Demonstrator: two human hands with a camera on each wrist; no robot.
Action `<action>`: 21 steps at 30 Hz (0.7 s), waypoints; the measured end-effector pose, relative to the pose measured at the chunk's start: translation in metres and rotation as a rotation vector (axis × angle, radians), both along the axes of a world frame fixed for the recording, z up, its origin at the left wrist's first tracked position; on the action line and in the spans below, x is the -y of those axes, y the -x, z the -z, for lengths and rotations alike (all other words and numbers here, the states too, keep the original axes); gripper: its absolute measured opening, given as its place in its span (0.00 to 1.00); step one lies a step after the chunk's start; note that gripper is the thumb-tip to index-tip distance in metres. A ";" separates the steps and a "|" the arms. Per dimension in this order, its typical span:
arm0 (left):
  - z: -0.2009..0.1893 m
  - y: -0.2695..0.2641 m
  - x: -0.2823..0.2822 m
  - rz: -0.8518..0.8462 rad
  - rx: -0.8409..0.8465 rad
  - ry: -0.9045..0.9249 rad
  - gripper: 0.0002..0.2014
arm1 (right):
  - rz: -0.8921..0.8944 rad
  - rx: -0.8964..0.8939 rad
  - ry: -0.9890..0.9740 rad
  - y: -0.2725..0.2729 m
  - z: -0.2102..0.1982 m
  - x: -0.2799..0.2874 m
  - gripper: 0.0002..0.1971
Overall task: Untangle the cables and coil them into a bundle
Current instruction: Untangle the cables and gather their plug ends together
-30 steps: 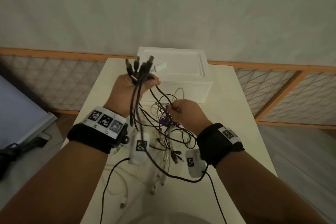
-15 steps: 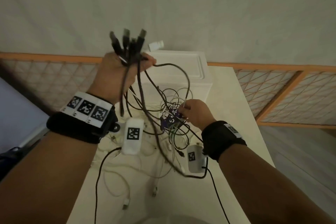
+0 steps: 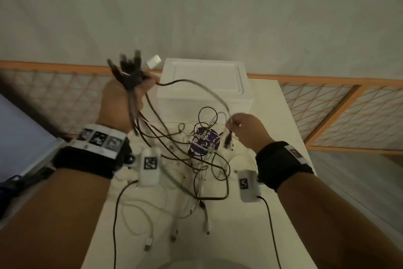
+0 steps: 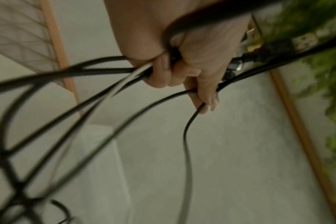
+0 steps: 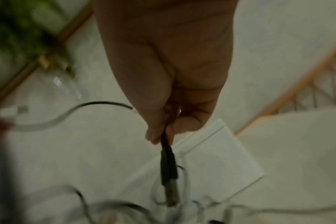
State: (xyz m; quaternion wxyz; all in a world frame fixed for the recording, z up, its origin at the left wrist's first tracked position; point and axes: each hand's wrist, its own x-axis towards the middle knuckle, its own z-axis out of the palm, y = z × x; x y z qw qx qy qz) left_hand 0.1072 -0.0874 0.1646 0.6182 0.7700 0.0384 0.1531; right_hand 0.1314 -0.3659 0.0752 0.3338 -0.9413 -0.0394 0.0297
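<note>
My left hand (image 3: 122, 103) is raised at the left and grips a bunch of black cables (image 3: 128, 76) near their plug ends, which fan out above the fist; the wrist view shows the fingers (image 4: 163, 71) curled round them. One dark cable (image 3: 196, 85) arcs from that fist over to my right hand (image 3: 244, 129). The right hand pinches this cable just above its black plug (image 5: 168, 165), which hangs down. Below both hands a tangle of black and white cables (image 3: 192, 166) lies on the white table (image 3: 283, 129), with a purple label (image 3: 204, 141) in its middle.
A white box (image 3: 207, 81) stands at the table's far edge against the wall. Loose white cable ends (image 3: 150, 244) trail toward the near edge. An orange-framed lattice screen (image 3: 349, 111) runs behind, and the table drops off at left and right.
My left hand has risen and drawn left with the bunch. My right hand left the purple label, moved right and now pinches one cable, which stretches in an arc between the hands.
</note>
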 end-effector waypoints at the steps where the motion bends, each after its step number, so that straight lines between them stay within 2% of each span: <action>1: -0.007 -0.003 -0.006 0.040 0.023 0.014 0.04 | -0.064 -0.052 0.146 0.004 0.008 0.007 0.11; 4: -0.022 -0.003 0.001 0.202 -0.044 -0.305 0.08 | -0.166 -0.245 0.406 0.011 0.027 0.014 0.11; 5: -0.023 -0.002 0.004 0.235 -0.068 -0.419 0.09 | -0.150 -0.261 0.401 0.010 0.029 0.014 0.13; 7: -0.017 -0.003 0.010 0.286 -0.083 -0.503 0.13 | -0.064 -0.227 0.243 0.009 0.021 0.014 0.18; 11: 0.001 -0.007 0.008 0.210 -0.158 -0.532 0.21 | 0.159 0.133 -0.010 0.009 -0.018 0.016 0.14; 13: 0.007 -0.007 0.007 0.178 -0.204 -0.558 0.19 | 0.189 0.305 -0.134 0.013 -0.045 0.008 0.11; 15: 0.012 -0.007 0.009 0.145 -0.225 -0.513 0.13 | 0.118 0.418 -0.212 0.022 -0.070 -0.008 0.08; 18: 0.013 -0.005 0.017 0.116 -0.218 -0.543 0.15 | -0.057 0.537 -0.276 0.042 -0.098 -0.037 0.05; 20: 0.014 -0.002 0.022 0.120 -0.211 -0.533 0.15 | -0.211 0.582 -0.247 0.049 -0.103 -0.055 0.11; 21: 0.015 -0.001 0.023 0.121 -0.209 -0.496 0.18 | -0.311 0.598 -0.151 0.050 -0.101 -0.063 0.15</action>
